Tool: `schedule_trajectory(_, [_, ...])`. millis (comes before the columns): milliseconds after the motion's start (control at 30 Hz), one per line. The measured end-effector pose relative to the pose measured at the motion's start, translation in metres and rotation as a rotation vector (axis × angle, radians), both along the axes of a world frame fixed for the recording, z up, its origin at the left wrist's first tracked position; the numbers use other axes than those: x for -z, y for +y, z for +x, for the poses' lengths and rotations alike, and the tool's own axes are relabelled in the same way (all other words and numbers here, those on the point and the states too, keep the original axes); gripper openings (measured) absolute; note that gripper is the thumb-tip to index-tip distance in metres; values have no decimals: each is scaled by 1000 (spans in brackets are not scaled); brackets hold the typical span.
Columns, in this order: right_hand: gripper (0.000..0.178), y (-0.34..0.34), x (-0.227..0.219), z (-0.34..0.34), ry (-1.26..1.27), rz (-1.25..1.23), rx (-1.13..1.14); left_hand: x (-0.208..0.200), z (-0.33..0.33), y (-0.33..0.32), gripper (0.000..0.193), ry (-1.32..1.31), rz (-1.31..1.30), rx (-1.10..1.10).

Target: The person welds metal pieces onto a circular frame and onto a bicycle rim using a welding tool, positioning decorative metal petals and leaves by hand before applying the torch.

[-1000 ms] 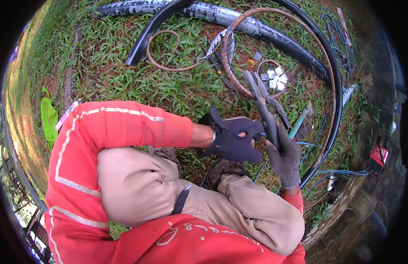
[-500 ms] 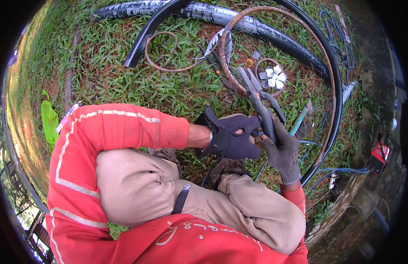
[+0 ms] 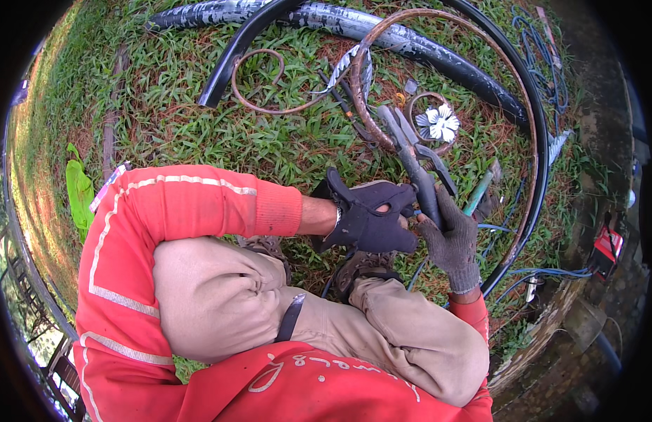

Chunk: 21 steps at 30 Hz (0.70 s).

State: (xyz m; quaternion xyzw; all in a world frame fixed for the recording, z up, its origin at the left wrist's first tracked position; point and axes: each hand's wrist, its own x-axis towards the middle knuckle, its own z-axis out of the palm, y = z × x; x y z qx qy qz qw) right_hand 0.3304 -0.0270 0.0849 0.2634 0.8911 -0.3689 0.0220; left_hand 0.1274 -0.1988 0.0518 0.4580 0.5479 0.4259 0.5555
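My left hand (image 3: 379,218), in a dark glove with bare skin showing through, is closed beside the tool's handle; what it grips, if anything, is hidden. My right hand (image 3: 452,239), in a grey knit glove, is wrapped round the handle of a black clamp-like tool (image 3: 414,165), which looks like a welding electrode holder. Its long jaws point up and away from me. Just beyond the tool, a silver metal flower (image 3: 437,123) sits by a small rusty ring. A large rusty metal hoop (image 3: 355,81) curves round them, and a silver leaf (image 3: 346,65) touches its left side.
A thick, paint-worn black pipe (image 3: 438,58) lies across the grass at the far side. A black curved tube (image 3: 224,77) arches over it. Blue cables (image 3: 533,42) run along the right, near a red device (image 3: 607,245). A green-handled tool (image 3: 479,190) lies right of my right hand.
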Motion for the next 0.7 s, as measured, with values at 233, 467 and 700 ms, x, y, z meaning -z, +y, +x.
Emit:
schedule_trajectory(233, [68,-4,0,-8,-37,-64,17,86,41,1,63,-313,73,-33])
schedule_trajectory(467, [67,-1,-5,-3,-53,-73,52,39,28,2,108,-238,-99,10])
schedule_trajectory(700, [67,-1,0,-6,-66,-82,43,35,17,1,105,-164,-36,41])
